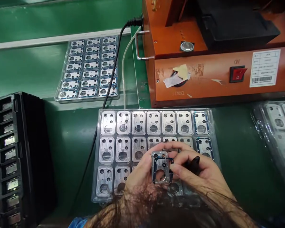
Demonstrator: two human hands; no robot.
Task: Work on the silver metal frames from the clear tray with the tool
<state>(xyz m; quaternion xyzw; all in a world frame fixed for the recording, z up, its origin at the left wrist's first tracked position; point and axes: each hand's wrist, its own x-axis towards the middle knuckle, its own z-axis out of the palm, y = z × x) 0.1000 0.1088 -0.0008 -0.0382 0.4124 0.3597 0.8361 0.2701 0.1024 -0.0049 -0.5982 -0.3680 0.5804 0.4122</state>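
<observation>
My left hand (142,174) is closed around a small silver metal housing plate (160,173) with a large round hole and smaller holes. A thin dark blue rectangular frame gasket (172,177) is pinched between the fingers of my right hand (201,172). The gasket overlaps the plate's face, shifted to its right; whether it touches the plate I cannot tell. A black pointed thing (195,163) sticks out of my right hand, its kind unclear. Beneath both hands lies a clear plastic tray (96,190) of similar plates. Two in its right column carry blue frames.
An orange machine (211,79) with a red switch (237,74) stands at the back right. A black cable (114,69) crosses another filled tray (87,68). Black stacked trays (35,152) stand at left, and more clear trays (277,136) at right.
</observation>
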